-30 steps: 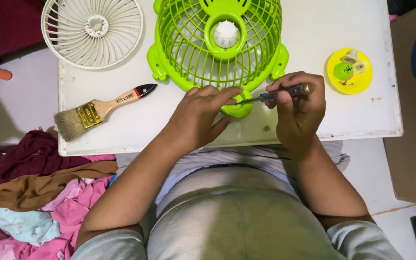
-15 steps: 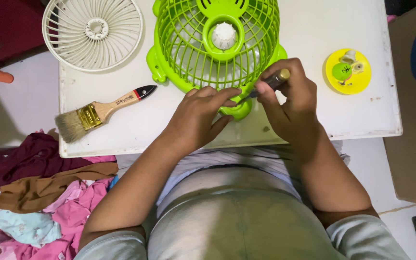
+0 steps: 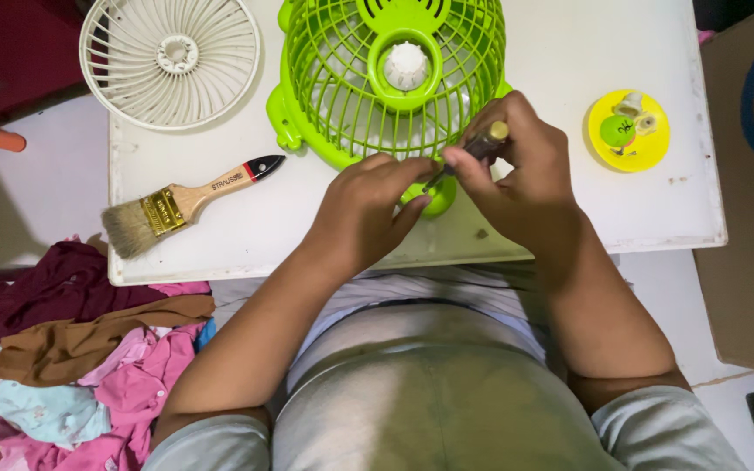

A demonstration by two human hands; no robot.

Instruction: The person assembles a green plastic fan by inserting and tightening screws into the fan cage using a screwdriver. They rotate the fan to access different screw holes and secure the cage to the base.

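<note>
Screwdriver (image 3: 469,153) position? — Gripped in right hand (image 3: 517,179), fingers wrapped round the handle, tip angled down to the green fan guard's (image 3: 394,78) lower tab at the table's near edge.

Left hand (image 3: 364,209)? — Fingers narrow, tips resting on that same tab beside the screwdriver tip; holding nothing I can make out.

Further out? — Paintbrush (image 3: 176,202) lies left on the white table (image 3: 569,44). Yellow lid (image 3: 628,129) with small parts sits right. Cream fan grille (image 3: 170,59) at far left, just beside the guard.

Glossy green plastic fan grille (image 3: 394,96); wooden-handled bristle brush (image 3: 181,205); matt white table (image 3: 569,52).
</note>
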